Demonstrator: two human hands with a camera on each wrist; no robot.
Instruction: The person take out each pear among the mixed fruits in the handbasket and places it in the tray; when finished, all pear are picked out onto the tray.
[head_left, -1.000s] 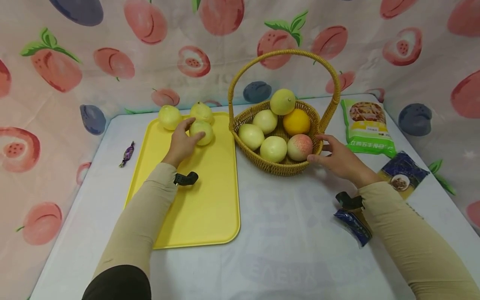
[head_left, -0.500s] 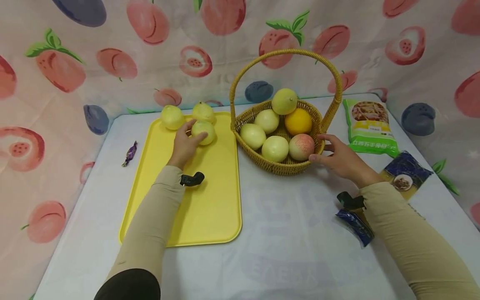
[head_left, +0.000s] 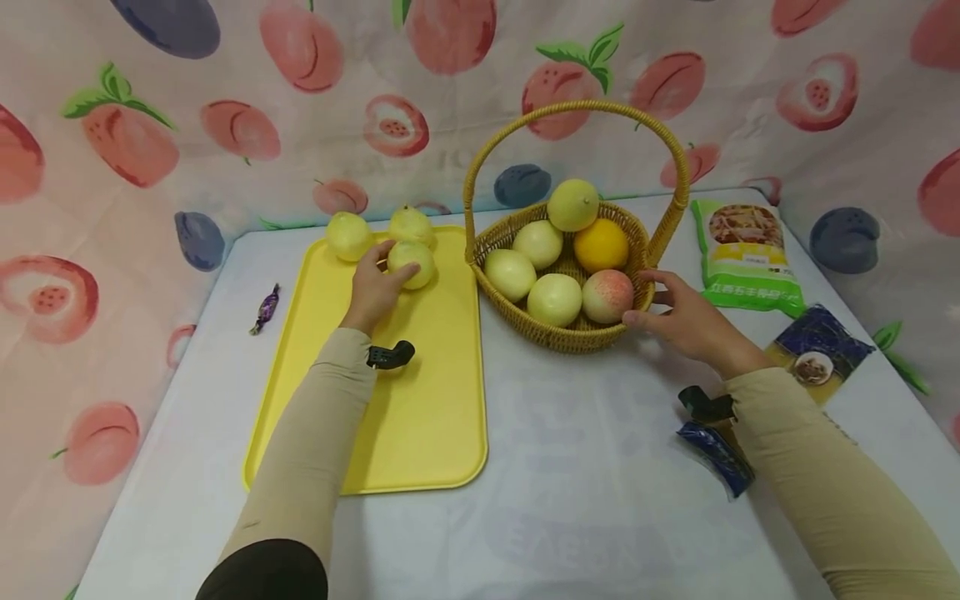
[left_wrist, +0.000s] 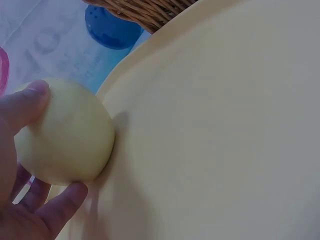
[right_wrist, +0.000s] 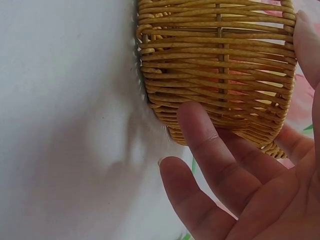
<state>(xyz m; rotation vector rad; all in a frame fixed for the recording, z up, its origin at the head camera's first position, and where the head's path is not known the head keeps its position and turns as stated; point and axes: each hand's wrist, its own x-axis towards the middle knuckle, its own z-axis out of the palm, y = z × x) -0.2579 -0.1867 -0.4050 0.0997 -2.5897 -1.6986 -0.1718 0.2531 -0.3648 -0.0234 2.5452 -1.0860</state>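
On the yellow tray (head_left: 420, 417), my left hand (head_left: 375, 287) grips a pale yellow-green round fruit (head_left: 414, 265), thumb on one side and fingers on the other. In the left wrist view the held fruit (left_wrist: 67, 132) appears close to the tray's edge; whether it touches the tray I cannot tell. Two similar fruits, one at left (head_left: 348, 237) and one behind (head_left: 412, 225), sit at the tray's far end. My right hand (head_left: 693, 325) holds the wicker basket (head_left: 555, 335) at its right rim, with fingers against the outer wall (right_wrist: 220, 75) in the right wrist view.
In the basket lie several pale fruits, an orange (head_left: 602, 245) and a peach (head_left: 608, 296). A tall handle (head_left: 577, 106) arches over it. To the right lie a green food packet (head_left: 748, 254) and dark blue packets (head_left: 821, 350). A purple-wrapped candy (head_left: 265, 310) lies left of the tray.
The head view has shifted slightly, and my left forearm has swung a little to the right. Both hands keep their places on the fruit and the basket.
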